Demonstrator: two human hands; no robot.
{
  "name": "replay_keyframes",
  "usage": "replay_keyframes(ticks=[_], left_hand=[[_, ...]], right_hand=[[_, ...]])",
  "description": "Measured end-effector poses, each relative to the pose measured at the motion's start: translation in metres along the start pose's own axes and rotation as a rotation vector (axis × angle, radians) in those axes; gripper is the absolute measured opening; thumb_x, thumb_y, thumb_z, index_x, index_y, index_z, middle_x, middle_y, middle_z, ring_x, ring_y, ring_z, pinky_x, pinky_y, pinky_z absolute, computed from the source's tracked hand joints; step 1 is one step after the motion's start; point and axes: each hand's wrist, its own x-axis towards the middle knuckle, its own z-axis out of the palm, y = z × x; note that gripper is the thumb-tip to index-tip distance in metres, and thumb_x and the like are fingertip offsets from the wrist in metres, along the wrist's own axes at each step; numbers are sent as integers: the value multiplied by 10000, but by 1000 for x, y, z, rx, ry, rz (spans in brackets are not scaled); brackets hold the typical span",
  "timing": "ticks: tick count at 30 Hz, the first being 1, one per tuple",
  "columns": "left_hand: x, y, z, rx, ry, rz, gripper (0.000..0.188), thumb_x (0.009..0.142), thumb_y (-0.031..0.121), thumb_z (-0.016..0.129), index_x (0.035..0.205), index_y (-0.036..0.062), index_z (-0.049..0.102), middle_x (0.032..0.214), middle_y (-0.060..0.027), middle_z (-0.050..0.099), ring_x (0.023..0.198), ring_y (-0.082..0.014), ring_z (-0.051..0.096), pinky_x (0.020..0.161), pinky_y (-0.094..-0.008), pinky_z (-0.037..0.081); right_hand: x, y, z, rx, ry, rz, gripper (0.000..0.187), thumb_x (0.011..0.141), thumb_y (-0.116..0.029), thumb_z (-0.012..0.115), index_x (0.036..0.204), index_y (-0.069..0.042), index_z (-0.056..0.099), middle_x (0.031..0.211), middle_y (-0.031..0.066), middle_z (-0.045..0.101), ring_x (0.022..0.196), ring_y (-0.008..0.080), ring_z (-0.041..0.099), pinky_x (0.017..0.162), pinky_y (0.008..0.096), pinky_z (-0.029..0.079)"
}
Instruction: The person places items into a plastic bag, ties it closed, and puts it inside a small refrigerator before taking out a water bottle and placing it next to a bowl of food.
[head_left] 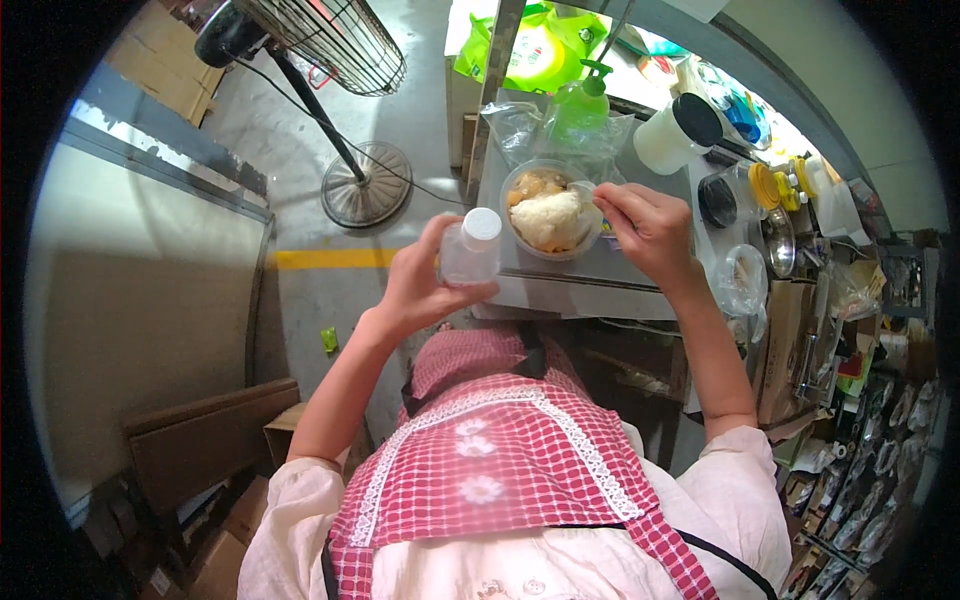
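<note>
My left hand [412, 280] is closed around a small clear plastic bottle [468, 262] with a white cap, held upright just left of a round plastic bowl [511, 232]. White rice [543, 220] fills most of the bowl, with a brownish food [538, 184] at its far side. At the bowl's right rim, the thumb and fingers of my right hand [648, 232] pinch a pale, see-through spoon [584, 189]. Its tip reaches over the rice, and its handle is mostly hidden by my fingers.
Behind the bowl stand a green pump bottle [580, 108] and crumpled clear bags [512, 130]. To the right are a white jar with a black lid [668, 140] and yellow-lidded containers [762, 188]. A standing fan [366, 185] and its cord occupy the floor at left.
</note>
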Motion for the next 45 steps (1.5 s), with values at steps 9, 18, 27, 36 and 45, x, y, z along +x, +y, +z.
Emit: replay_keyframes(ticks=[9, 18, 27, 36, 45], left_hand=[[4, 1, 2, 62, -6, 65, 751, 650, 321, 876, 1251, 68, 503, 1005, -182, 684, 942, -343, 684, 796, -408, 531], [10, 5, 0, 15, -60, -17, 755, 633, 302, 913, 1224, 26, 533, 1034, -111, 681, 954, -188, 661, 845, -341, 517], [11, -4, 3, 6, -93, -15, 766, 638, 309, 916, 1234, 22, 528, 1051, -104, 679, 973, -185, 654, 852, -340, 517], [11, -2, 3, -17, -88, -18, 775, 636, 306, 921, 1238, 23, 524, 1055, -94, 674, 977, -163, 634, 868, -340, 509], [6, 0, 1, -90, 54, 34, 736, 647, 250, 905, 1241, 41, 524, 1077, -108, 676, 993, -174, 643, 877, -341, 511]], right_hand=[[7, -3, -15, -18, 45, -20, 116, 813, -55, 725, 924, -36, 701, 793, 119, 697, 662, 270, 681, 566, 339, 524], [1, -10, -12, 41, 36, -34, 113, 805, -45, 724, 916, -31, 710, 804, 110, 704, 667, 259, 688, 571, 330, 529], [1, -11, -6, -6, -29, -53, 125, 801, -3, 735, 923, 3, 711, 816, 126, 712, 672, 243, 691, 591, 299, 536], [8, 4, -6, -1, 64, -48, 126, 815, -32, 724, 940, -20, 716, 831, 113, 717, 700, 247, 700, 610, 323, 545], [-17, 24, 17, 30, 75, 68, 140, 822, -61, 706, 959, -55, 730, 854, 107, 714, 717, 270, 695, 618, 340, 545]])
